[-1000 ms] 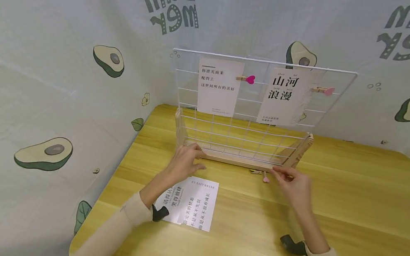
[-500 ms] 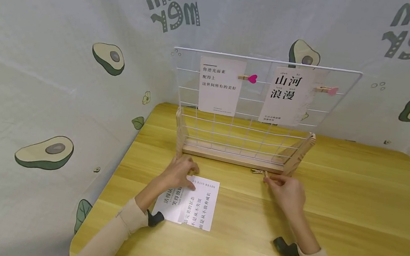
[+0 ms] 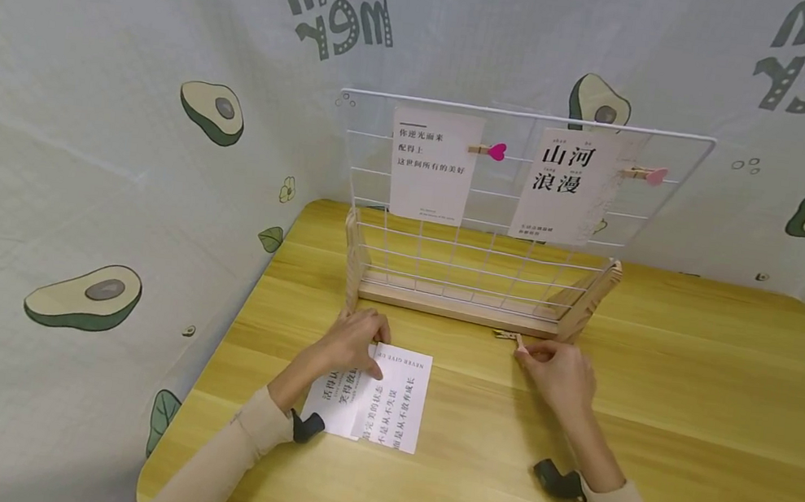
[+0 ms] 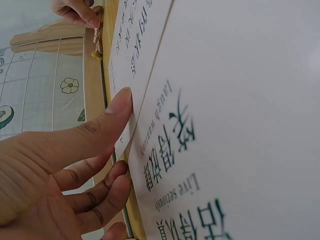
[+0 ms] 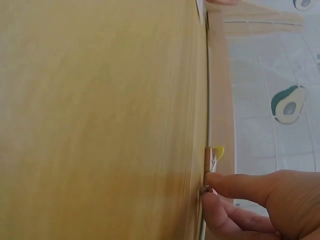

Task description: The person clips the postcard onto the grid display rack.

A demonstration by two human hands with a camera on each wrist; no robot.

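My right hand [image 3: 564, 378] pinches a small wooden clothespin [image 3: 520, 344] with a pink heart, low at the rack's front right. A second clothespin [image 3: 507, 335], with a yellow ornament [image 5: 219, 153] in the right wrist view, lies right beside it. My left hand [image 3: 347, 342] is over two white printed cards lying side by side on the table. Its thumb [image 4: 120, 102] rests at the edge of the right card [image 3: 403, 415], with the other fingers loosely curled past the far edge and a gap between. The hand partly hides the left card [image 3: 331, 419].
Behind the hands stands a white wire grid rack [image 3: 490, 254] on a wooden base [image 3: 455, 310]. Two cards hang on it, one by a magenta heart clothespin [image 3: 488, 151], one by a pale pink heart clothespin [image 3: 644, 175]. A printed curtain [image 3: 121, 197] surrounds the wooden table [image 3: 695, 413].
Both hands have left the rack's wooden base. The left hand has drawn back to the cards, and the right has come down to the pink heart clothespin and pinches it.
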